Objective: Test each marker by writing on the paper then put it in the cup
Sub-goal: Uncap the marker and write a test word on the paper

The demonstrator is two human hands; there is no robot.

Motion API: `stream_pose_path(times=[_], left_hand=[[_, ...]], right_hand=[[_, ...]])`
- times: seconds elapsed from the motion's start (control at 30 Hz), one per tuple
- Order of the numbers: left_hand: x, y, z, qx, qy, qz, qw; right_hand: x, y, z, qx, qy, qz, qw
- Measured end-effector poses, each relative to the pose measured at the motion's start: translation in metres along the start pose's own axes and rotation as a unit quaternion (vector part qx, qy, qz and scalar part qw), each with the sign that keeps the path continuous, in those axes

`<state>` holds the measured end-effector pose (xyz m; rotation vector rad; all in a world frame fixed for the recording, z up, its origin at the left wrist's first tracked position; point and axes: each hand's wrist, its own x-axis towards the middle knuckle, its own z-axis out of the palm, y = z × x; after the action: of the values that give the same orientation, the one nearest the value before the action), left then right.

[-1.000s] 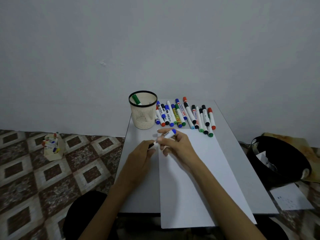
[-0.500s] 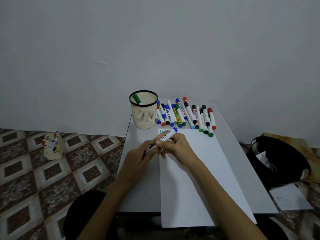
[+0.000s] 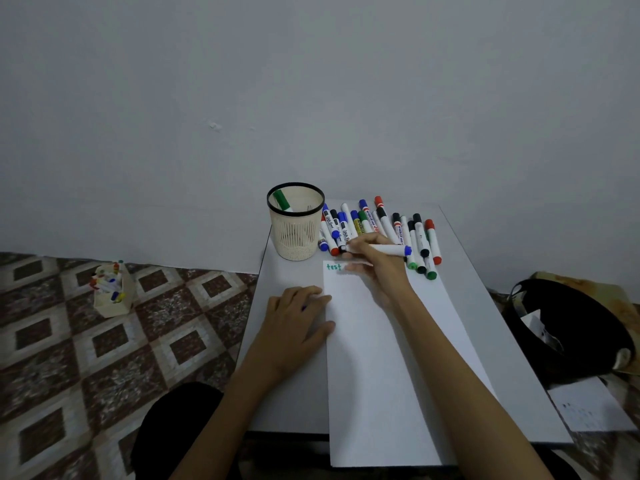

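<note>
- Gripping blue marker in right hand, tip near paper's far edge beside green "test".
- Left hand flat, pressing paper's edge.
- Risk: overhanging paper slides if press slackens, smearing stroke.

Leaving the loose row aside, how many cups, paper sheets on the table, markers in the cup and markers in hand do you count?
cup: 1
paper sheet: 1
green marker seen in the cup: 1
blue-ended marker in the right hand: 1
Total: 4
</note>
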<state>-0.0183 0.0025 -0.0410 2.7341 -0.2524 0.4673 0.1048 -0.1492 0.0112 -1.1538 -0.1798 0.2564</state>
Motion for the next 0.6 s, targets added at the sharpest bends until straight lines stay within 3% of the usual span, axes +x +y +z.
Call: stream_pose_path(times=[0.23, 0.6], left_hand=[[0.001, -0.002, 0.001, 0.004, -0.013, -0.009, 1.000], [0.001, -0.002, 0.001, 0.006, -0.010, -0.005, 1.000]], right_hand=[[0.018, 0.013, 0.022, -0.199, 0.055, -0.043, 0.978], [0.024, 0.030, 0.017, -0.260, 0.036, -0.060, 0.963]])
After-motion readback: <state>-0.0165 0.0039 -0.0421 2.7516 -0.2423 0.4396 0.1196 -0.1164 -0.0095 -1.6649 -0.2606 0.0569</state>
